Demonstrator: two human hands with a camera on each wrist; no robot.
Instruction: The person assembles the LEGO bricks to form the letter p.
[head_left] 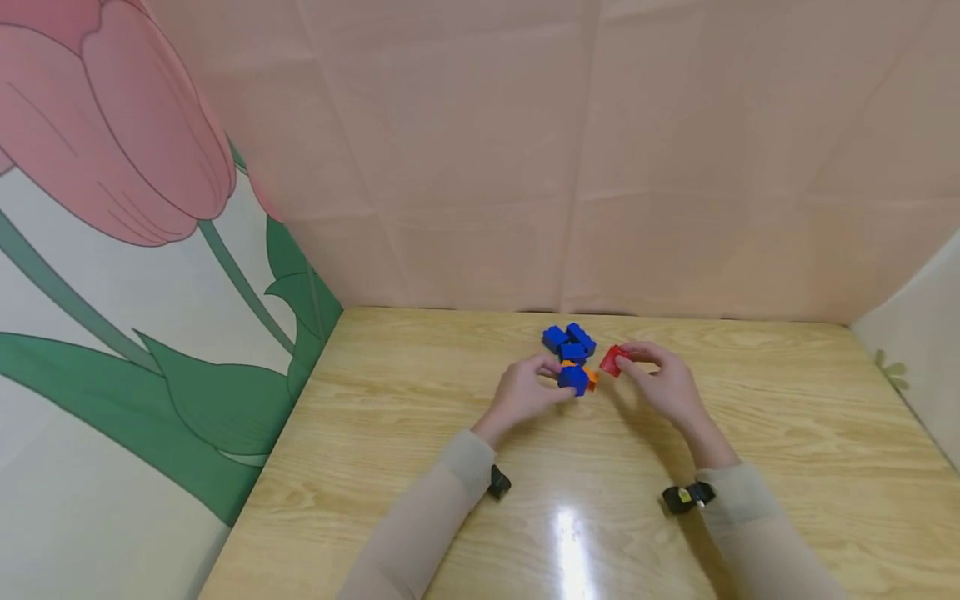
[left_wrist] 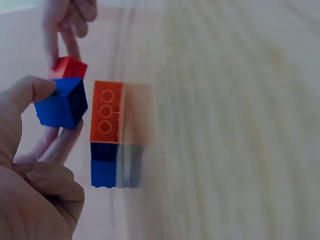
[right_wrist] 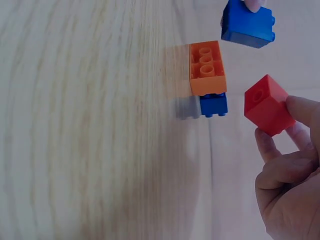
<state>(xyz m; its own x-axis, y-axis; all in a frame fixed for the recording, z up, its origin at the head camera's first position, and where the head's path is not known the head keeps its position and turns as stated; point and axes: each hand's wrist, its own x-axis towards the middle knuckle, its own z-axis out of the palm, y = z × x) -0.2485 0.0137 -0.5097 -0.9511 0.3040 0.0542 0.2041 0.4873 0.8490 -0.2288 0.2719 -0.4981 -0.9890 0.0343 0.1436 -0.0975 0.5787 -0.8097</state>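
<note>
My left hand pinches a blue toy brick between thumb and fingers. A red toy brick is pinched by the fingertips of my right hand. The two held bricks are apart, both above the table. Partly hidden behind the blue brick in the head view is an orange brick; the wrist views show its hollow underside with round tubes facing sideways. Just behind it, several blue bricks lie in a small cluster; in the right wrist view one blue brick shows beside the orange one.
The wood-grain table spreads around the hands, with a light glare near its front. A pinkish cloth backdrop rises along the back edge. A tulip-printed sheet stands on the left and a pale one on the right.
</note>
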